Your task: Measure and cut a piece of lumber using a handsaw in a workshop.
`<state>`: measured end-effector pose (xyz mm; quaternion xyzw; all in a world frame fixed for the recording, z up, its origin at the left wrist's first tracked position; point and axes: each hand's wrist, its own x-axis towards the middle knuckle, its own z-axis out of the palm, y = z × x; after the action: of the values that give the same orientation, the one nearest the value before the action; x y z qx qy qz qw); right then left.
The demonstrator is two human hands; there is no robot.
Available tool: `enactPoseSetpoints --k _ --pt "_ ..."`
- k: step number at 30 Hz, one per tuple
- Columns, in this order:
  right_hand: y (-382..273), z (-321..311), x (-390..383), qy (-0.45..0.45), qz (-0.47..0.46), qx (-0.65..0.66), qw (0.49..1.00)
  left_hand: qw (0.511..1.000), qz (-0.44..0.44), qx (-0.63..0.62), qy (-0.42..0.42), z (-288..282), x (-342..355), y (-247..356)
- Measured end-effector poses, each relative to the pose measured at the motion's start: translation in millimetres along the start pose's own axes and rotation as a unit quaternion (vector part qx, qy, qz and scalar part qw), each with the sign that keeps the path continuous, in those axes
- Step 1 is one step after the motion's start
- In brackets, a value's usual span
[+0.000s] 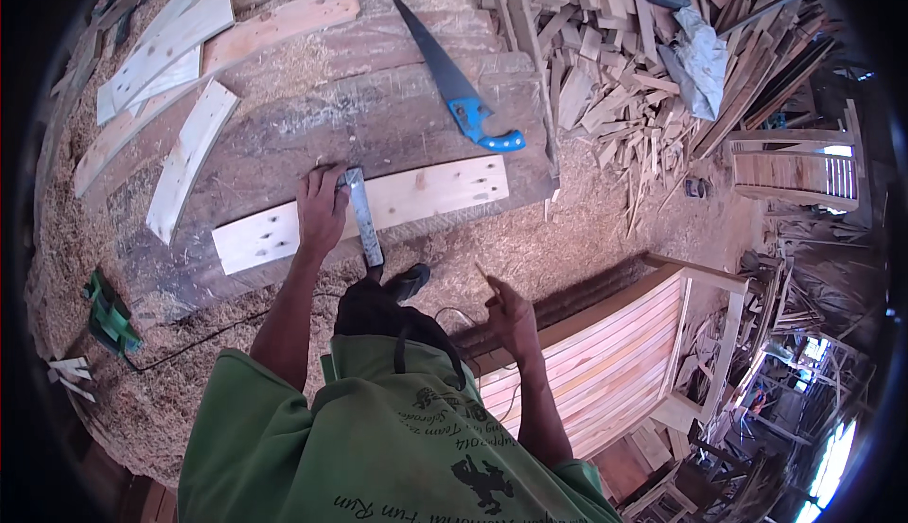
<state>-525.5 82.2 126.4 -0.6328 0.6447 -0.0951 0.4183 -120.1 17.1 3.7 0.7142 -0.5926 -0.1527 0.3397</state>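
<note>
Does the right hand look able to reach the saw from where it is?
Probably yes, with a stretch: the saw lies uncovered, its handle nearer the right hand than its tip. The thin stick it holds may hinder the grip.

And here's the green shirt (378, 447), loose and roomy, front and centre, with a wide short left sleeve (251, 405) and a glimpse of the right sleeve (584, 478)! Black lettering (462, 402) runs across it, upside down from here, beside a dark printed figure (482, 485). Lower, black legwear (378, 313), then a dark shoe (411, 282). Left hand (322, 209) and right hand (511, 315), both bare!
</note>
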Motion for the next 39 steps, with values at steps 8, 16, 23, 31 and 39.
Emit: enactPoseSetpoints --k 8,16,23,31,39 --pt "-48 20 34 -0.016 -0.087 -0.006 0.996 0.998 0.028 0.048 0.043 8 -2 -3" --pt "-82 83 66 -0.017 -0.197 0.021 0.98 0.997 0.035 0.054 0.05 7 -3 -4" --pt "-116 128 126 0.016 -0.208 -0.059 0.976 0.996 0.038 0.05 0.062 7 -4 -3" --pt "-116 101 96 -0.107 -0.204 -0.232 0.945 0.995 0.028 0.061 0.069 12 -7 -6" --pt "-138 -6 -4 -0.087 -0.013 0.248 0.965 0.995 -0.042 0.02 0.089 19 -4 -11"
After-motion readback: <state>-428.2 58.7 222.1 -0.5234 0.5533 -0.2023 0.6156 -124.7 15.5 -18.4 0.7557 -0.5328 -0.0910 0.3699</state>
